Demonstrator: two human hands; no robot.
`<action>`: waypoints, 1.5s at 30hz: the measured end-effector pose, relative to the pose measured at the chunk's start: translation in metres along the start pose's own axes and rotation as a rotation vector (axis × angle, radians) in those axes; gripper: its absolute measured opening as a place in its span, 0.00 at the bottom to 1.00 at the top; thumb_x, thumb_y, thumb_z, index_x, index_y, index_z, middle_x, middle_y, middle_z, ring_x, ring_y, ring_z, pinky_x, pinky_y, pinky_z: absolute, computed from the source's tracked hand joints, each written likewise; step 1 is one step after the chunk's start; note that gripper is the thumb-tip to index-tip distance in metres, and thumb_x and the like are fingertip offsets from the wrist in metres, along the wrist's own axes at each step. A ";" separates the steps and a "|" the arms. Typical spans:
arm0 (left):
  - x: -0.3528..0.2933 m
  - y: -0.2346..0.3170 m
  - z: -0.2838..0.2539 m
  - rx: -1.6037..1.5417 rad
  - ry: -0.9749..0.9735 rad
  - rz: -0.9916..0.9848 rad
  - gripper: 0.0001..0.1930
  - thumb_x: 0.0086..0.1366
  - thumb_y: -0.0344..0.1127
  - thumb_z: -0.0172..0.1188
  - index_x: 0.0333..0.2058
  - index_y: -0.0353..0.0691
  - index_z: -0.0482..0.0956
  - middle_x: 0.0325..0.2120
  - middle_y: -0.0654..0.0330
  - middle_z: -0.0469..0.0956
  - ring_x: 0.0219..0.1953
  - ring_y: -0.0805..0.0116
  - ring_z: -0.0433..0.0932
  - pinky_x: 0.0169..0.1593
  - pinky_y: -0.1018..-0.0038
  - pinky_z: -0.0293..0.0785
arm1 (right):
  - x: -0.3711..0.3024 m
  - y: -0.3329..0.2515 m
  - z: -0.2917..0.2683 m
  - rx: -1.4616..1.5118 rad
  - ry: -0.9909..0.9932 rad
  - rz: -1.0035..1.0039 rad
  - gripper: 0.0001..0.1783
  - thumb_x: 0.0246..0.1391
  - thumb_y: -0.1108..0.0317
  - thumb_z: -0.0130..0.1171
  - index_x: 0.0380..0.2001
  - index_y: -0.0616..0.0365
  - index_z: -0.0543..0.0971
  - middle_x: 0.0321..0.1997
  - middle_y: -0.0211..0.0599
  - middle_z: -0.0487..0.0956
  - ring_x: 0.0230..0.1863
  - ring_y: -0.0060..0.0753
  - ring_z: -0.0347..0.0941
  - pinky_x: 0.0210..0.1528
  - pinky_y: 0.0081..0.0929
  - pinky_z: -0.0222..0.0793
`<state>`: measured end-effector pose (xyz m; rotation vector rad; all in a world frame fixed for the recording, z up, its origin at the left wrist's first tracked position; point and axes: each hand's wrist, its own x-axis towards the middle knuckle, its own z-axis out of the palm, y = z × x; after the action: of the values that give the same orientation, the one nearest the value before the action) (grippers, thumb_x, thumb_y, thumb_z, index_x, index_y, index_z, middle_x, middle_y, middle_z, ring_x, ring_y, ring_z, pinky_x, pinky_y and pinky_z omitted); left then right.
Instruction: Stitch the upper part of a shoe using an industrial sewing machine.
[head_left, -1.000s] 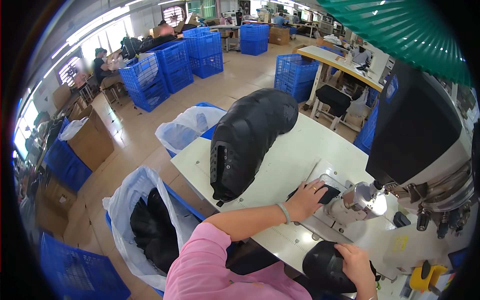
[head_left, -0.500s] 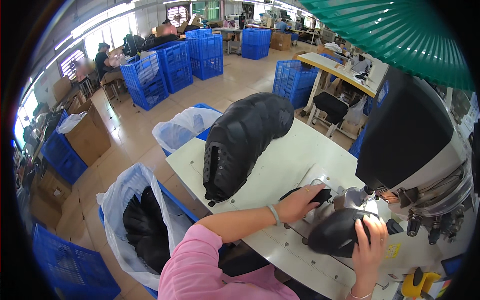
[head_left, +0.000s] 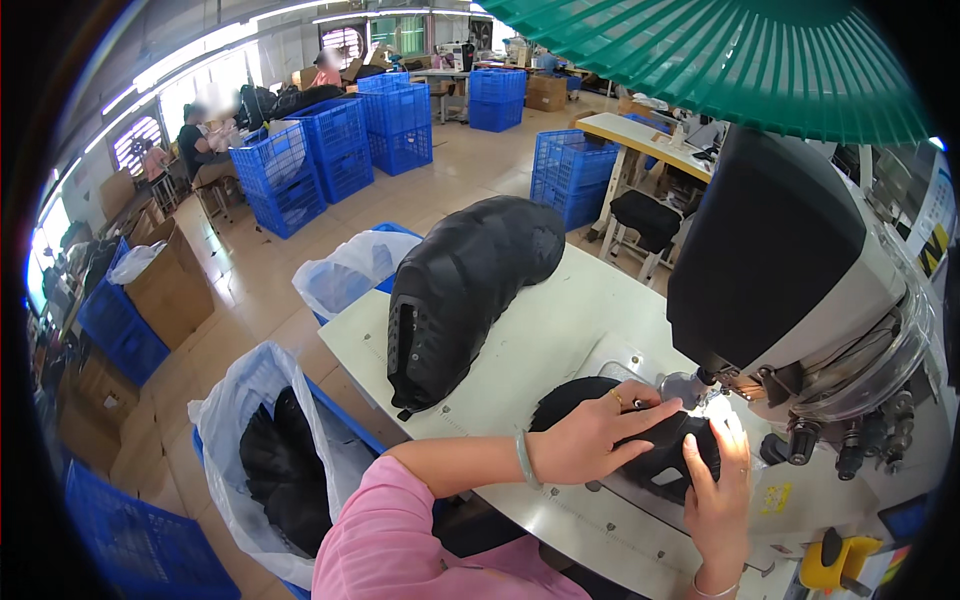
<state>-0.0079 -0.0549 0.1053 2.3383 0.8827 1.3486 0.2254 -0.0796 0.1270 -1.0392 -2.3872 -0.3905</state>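
Note:
A black cap (head_left: 572, 400) lies under the head of a grey-and-black sewing machine (head_left: 790, 260). My left hand (head_left: 602, 435) rests on it with the fingers stretched out, the index finger close to the lit needle area. Opposite, my right hand (head_left: 720, 485) lies on the cap's right side, fingers apart and pointing up toward the needle. Both hands cover much of the cap, so its full shape is hidden. Beyond my left forearm, a long curved stack of nested black caps (head_left: 475, 290) lies on the white table (head_left: 540, 350).
Left of the table stands a blue crate lined with a white plastic bag (head_left: 225, 420), holding black pieces. Another bag-lined crate (head_left: 350, 265) is behind it. A green ribbed shade (head_left: 720, 60) hangs above. A yellow holder (head_left: 838, 562) sits at the lower right. People work farther back.
The cap has been turned and spread under the machine head. My left hand has moved onto it near the needle; my right hand has shifted slightly left. The head view has swung slightly.

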 end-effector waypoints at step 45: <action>0.017 0.000 -0.009 -0.210 -0.269 -0.114 0.22 0.57 0.29 0.61 0.48 0.42 0.63 0.44 0.50 0.70 0.45 0.46 0.74 0.46 0.59 0.70 | -0.014 0.016 -0.002 0.163 -0.137 0.073 0.40 0.37 0.83 0.59 0.59 0.47 0.73 0.59 0.52 0.70 0.60 0.58 0.65 0.62 0.49 0.60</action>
<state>-0.0096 -0.0438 0.1215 2.2042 0.7405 0.9993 0.2465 -0.0784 0.1220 -1.1053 -2.4445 -0.0988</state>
